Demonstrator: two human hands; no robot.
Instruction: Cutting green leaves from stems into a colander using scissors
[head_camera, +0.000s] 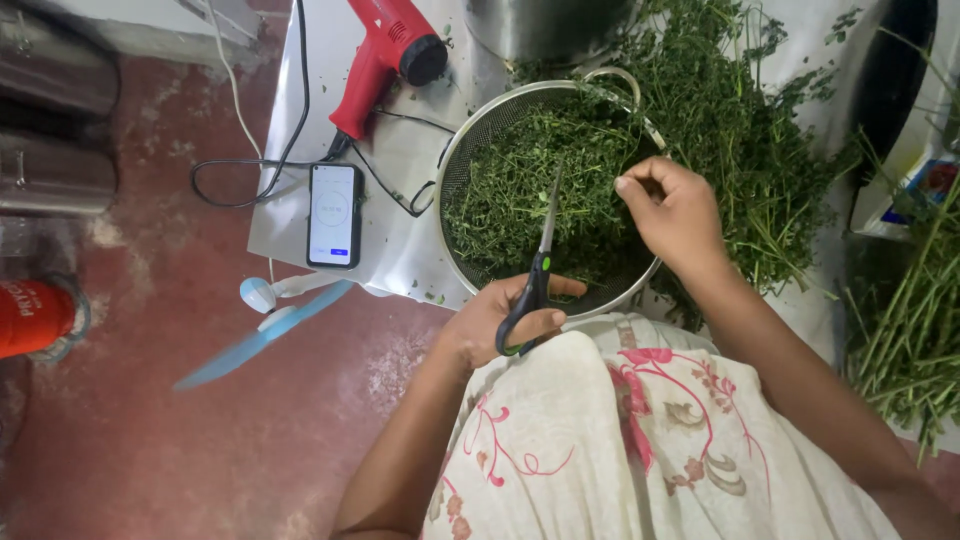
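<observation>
- Our left hand (505, 318) grips the scissors (535, 275) by the black handles, fingers through the loops, blades pointing up toward 12 o'clock over the sieve (452, 160). The blades look closed or nearly so; held this way, the tips sit right above the greens.
- Our right hand (675, 215) is pinched shut on something thin at its fingertips, likely a sprig or stem, though it is too small for us to tell. It hovers at the sieve's 3 o'clock edge, near the scissor tips, so the blades can reach what it holds.
- The sieve holds chopped herbs (520, 185), and sits at the sheet's near edge, just ahead of our lap, within easy reach of both hands.
- A pile of uncut stalks (740, 130) lies from 12 to 3 o'clock of the sieve, just beside the right hand.
- At the sieve's 9 o'clock lies a phone (334, 215), screen lit and facing us.
- A red hair dryer (385, 55) lies at 11 o'clock, its cord looping past the phone.
- A small blue fan (265, 325) rests on the red floor at 8 o'clock.
</observation>
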